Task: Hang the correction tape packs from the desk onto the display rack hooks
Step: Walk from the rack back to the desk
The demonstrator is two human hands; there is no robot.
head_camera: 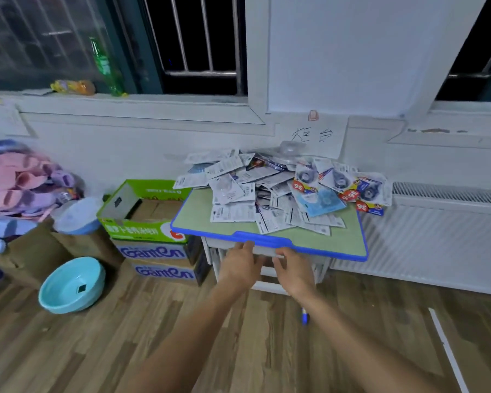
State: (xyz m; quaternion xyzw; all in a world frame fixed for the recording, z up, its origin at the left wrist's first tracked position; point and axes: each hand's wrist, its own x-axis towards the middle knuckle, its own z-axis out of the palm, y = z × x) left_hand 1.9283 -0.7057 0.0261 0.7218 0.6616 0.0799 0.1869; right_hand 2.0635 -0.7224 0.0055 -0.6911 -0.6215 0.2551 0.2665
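Observation:
A heap of several correction tape packs lies on a small green desk with a blue rim that stands against the wall. Most packs lie back side up; a few at the right show red price stickers. Both my arms stretch toward the desk's front edge. My left hand and my right hand are just below that edge, fingers extended, holding nothing. No display rack is in view.
Left of the desk are stacked cardboard boxes with an open green box on top. A light blue basin sits on the wooden floor. Plush toys pile at far left. A radiator runs along the right wall.

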